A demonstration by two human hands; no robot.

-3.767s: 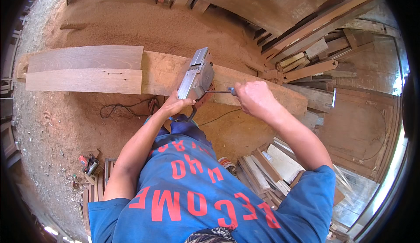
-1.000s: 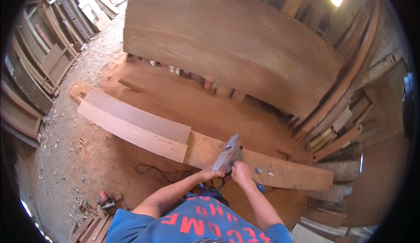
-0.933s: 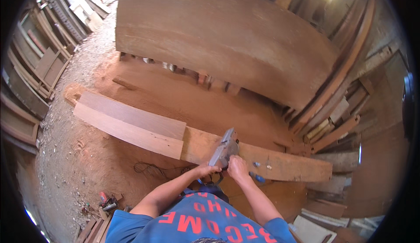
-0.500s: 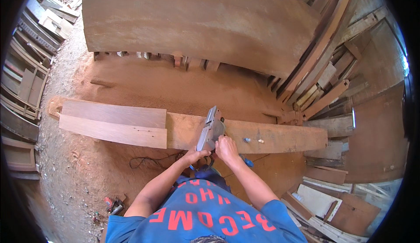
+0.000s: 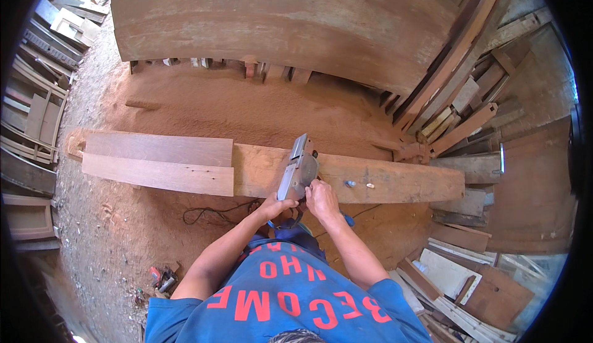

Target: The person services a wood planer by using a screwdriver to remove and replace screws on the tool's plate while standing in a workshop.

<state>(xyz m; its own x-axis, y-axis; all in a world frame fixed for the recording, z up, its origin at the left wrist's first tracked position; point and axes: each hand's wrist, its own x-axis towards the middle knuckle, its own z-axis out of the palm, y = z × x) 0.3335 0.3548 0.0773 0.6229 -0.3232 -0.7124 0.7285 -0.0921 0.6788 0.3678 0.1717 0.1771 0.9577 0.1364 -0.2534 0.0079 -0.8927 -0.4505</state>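
Note:
A grey electric hand planer (image 5: 296, 169) is held up in front of my body, over the near edge of a long, dusty beam (image 5: 395, 179). It is tipped so that its flat metal sole shows. My left hand (image 5: 277, 206) grips the planer's near end, thumb along the sole's edge. Closed fingers of my right hand (image 5: 322, 201) press against the planer's right side; whatever they pinch there is hidden. Two pale reddish boards (image 5: 157, 181) lie side by side on the beam's left part. Right of the planer, a small bluish piece (image 5: 350, 183) and a whitish piece (image 5: 370, 186) rest on the beam.
Beyond the beam, sawdust (image 5: 204, 105) covers the ground up to a large brown panel (image 5: 278, 21). Stacked timber (image 5: 463, 120) stands at the right. Frames and boards (image 5: 40, 120) line the left. A dark cord (image 5: 213, 214) lies near my feet, and a red-and-black tool (image 5: 162, 278) sits lower left.
The view has tilted slightly, so the beam and boards sit higher in the picture. My right hand has shifted a little along the planer's side; my left hand keeps its grip.

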